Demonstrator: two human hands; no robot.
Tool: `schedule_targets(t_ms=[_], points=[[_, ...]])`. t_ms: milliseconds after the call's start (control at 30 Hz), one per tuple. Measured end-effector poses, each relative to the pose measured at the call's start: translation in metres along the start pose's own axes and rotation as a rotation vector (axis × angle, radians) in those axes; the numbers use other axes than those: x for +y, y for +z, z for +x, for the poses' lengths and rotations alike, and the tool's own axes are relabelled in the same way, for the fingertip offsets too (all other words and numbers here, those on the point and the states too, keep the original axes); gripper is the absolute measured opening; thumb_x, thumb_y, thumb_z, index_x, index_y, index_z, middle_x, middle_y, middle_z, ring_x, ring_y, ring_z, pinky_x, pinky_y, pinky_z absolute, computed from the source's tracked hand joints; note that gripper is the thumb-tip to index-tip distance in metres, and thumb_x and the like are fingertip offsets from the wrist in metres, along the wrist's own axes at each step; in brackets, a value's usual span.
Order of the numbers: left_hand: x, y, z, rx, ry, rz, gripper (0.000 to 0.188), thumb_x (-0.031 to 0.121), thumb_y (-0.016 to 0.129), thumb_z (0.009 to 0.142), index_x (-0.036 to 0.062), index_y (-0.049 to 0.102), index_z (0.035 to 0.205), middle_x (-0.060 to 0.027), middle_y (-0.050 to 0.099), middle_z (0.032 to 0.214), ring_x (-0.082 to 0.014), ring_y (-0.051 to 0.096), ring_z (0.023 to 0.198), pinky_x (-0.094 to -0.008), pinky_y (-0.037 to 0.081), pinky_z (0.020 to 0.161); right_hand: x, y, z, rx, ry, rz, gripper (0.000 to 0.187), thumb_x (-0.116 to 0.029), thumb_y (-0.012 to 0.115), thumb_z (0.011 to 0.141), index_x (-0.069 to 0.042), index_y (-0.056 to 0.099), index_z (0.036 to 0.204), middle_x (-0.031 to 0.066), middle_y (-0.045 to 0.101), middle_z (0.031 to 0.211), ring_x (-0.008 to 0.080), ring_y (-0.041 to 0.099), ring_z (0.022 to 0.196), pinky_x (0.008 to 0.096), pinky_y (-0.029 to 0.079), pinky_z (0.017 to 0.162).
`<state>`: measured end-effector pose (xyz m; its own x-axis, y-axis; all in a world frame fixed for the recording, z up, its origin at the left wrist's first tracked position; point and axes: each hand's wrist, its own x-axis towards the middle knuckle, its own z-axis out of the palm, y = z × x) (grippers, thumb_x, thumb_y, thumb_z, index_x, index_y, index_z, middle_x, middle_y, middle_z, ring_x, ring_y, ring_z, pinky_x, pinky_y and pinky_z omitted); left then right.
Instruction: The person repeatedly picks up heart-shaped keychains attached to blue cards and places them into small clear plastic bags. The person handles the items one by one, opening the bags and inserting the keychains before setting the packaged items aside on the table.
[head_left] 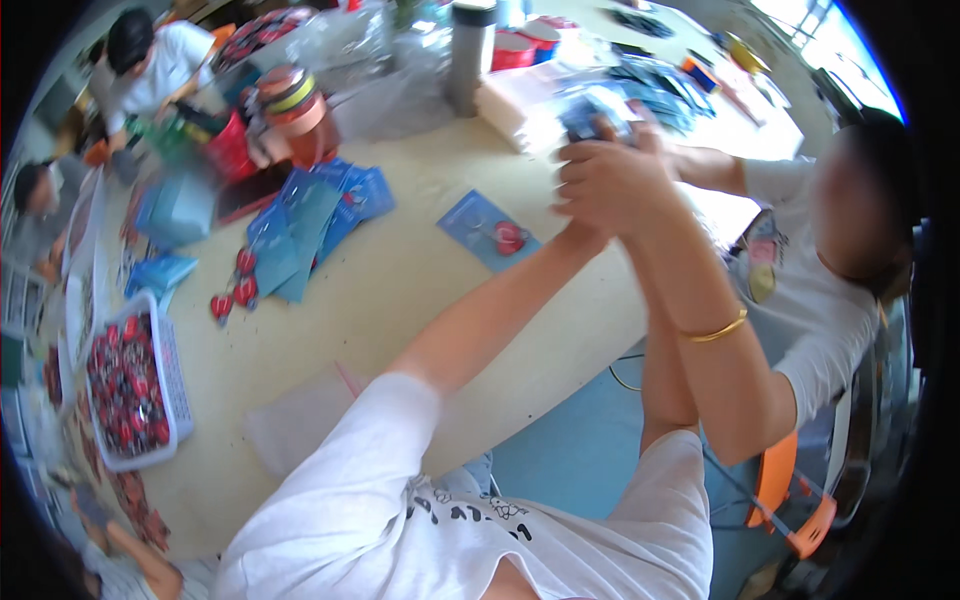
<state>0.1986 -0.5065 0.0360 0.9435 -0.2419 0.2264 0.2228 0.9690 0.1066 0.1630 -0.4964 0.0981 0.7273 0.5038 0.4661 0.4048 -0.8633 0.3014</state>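
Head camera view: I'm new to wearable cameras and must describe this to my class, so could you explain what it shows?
There is no machine: a person wears the camera on their head, looking down. Its fisheye lens bends straight edges. The wearer's left forearm and right forearm reach from below. The arm with a gold bangle belongs to a co-worker at the right; that co-worker's hand is in front. The hands crowd around a blurred bluish packet; whose fingers hold it, I can't tell. On the pale table lie fanned blue packets, a blue card with a red trinket, and a white basket of red pieces.
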Motion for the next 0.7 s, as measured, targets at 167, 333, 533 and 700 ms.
schedule_targets(t_ms=[167,333,533,700], points=[[-0.025,-0.007,0.059,0.096,0.092,-0.114,0.031,0.021,0.041,0.094,0.0097,0.042,0.123,-0.0085,0.047,0.12,-0.0182,0.05,0.108,-0.0307,0.04,0.095,0.104,0.014,0.047,-0.305,-0.528,-0.079,0.034,-0.013,0.052,0.079,-0.005,0.06,0.111,0.0108,0.059,0.12,0.0258,0.053,0.112,0.0334,0.043,0.095],[-0.041,-0.009,0.078,0.3,0.075,-0.04,0.025,0.007,0.04,0.086,0.0057,0.045,0.111,-0.0125,0.046,0.115,-0.0243,0.05,0.101,-0.0347,0.041,0.09,0.204,0.049,0.045,-0.46,-0.538,-0.183,0.032,-0.011,0.059,0.074,-0.012,0.066,0.105,0.0059,0.064,0.114,0.0241,0.053,0.113,0.0323,0.043,0.095],[0.014,-0.039,0.075,0.233,0.052,0.965,0.029,0.002,0.047,0.078,0.0011,0.049,0.107,-0.0116,0.059,0.101,-0.0196,0.057,0.089,-0.0317,0.046,0.08,0.2,0.132,-0.004,0.123,0.201,-0.15,0.042,-0.025,0.069,0.077,-0.012,0.061,0.115,0.0103,0.061,0.115,0.0287,0.052,0.112,0.0351,0.038,0.099],[0.189,-0.053,-0.012,-0.302,-0.033,1.538,0.026,-0.003,0.047,0.081,0.0008,0.058,0.105,-0.0081,0.062,0.103,-0.015,0.06,0.099,-0.0284,0.047,0.089,0.085,0.158,-0.089,0.205,0.568,0.28,0.074,-0.045,0.075,0.074,0.0,0.049,0.127,0.0225,0.055,0.12,0.0361,0.05,0.117,0.0411,0.038,0.1]])
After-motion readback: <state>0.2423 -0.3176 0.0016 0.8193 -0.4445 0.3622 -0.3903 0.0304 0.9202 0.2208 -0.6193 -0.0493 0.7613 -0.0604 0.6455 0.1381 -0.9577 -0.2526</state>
